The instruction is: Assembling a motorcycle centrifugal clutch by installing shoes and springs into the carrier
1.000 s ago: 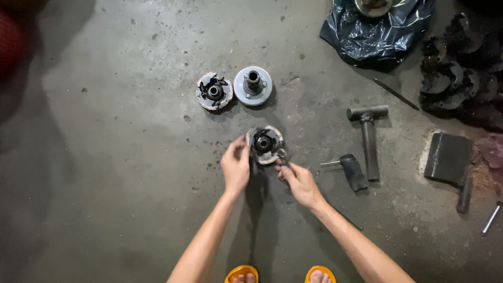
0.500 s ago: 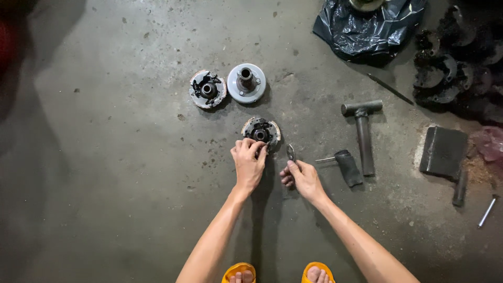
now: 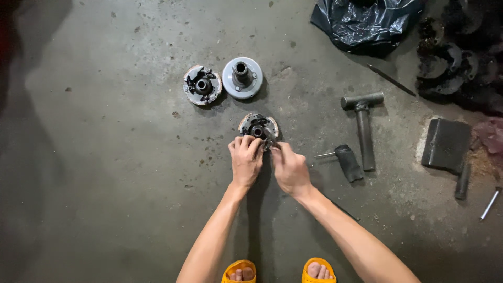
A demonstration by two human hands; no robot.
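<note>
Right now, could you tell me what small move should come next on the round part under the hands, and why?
Probably steady the round clutch-like part with the left hand while the right hand works its near edge: both hands already touch that edge, and the part lies loose on the concrete floor, so it could slide.

This is a rough repair workshop, the kind where engine parts get stripped down right on the ground. The work surface is a bare, stained concrete floor [image 3: 105, 173], speckled with grit and oil marks. Round metal clutch-like assemblies [image 3: 203, 85] lie loose on it, beside a grey hub disc [image 3: 241, 77]. Heavy hand tools are scattered about: a steel hammer [image 3: 362, 126], a dark-handled tool [image 3: 346, 161] and a flat black block [image 3: 446, 144]. A heap of greasy dark parts [image 3: 456, 63] sits at the edge (next to a crumpled black plastic bag [image 3: 361, 21]).
</note>
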